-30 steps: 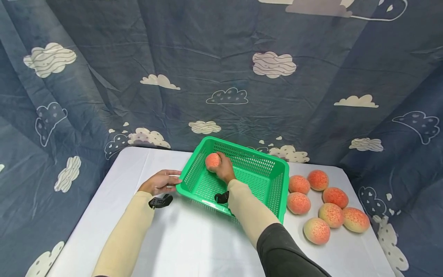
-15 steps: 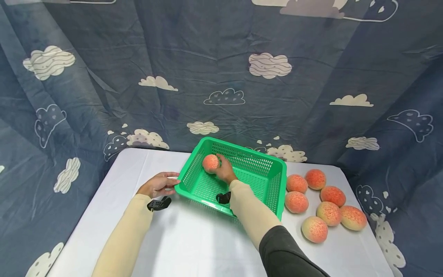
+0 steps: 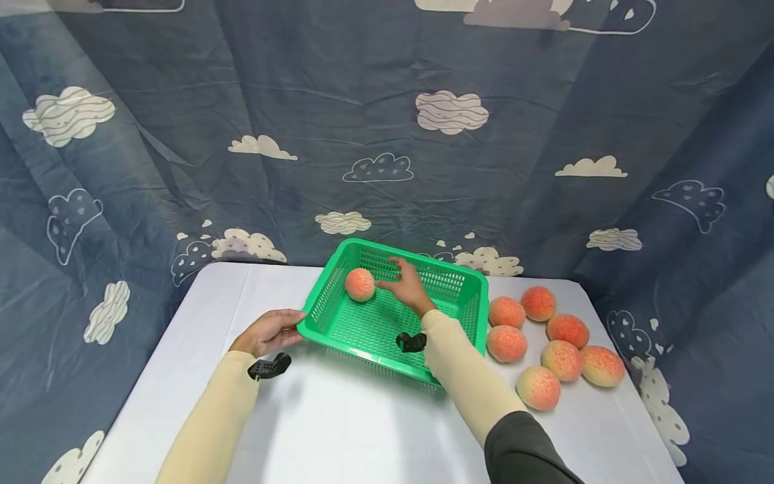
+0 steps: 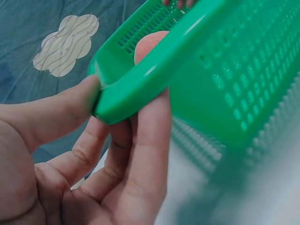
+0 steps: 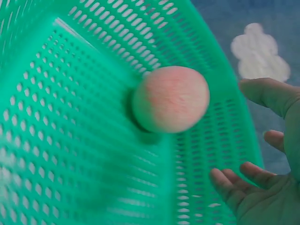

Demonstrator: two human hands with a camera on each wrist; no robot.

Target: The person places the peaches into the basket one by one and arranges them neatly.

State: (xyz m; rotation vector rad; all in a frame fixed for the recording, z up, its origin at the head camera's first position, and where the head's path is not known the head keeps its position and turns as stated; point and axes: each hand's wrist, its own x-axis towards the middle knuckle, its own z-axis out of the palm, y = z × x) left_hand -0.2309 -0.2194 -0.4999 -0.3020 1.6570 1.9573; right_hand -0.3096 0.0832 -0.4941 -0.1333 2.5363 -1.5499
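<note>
A green plastic basket (image 3: 369, 329) with slotted walls stands on the white table, turned slightly. Its near-left corner is pinched by my left hand (image 3: 269, 333); in the left wrist view the thumb lies over the rim (image 4: 140, 82) and the fingers are beneath it. One pink-orange peach (image 3: 359, 285) rests on the basket floor near the left end. Just right of that peach, my right hand (image 3: 410, 288) is inside the basket with spread fingers, holding nothing. The right wrist view shows a gap between the fingers and the peach (image 5: 171, 99).
Several more peaches (image 3: 562, 360) lie grouped on the table to the right of the basket, the nearest close to its right wall. A white cloth covers the table (image 3: 338, 430). Behind it hangs a dark blue cloud-patterned curtain (image 3: 338, 101).
My right hand has let go of the peach inside the basket and drawn back to the right with its fingers spread. The left hand keeps its hold on the rim. The whole view has shifted slightly.
</note>
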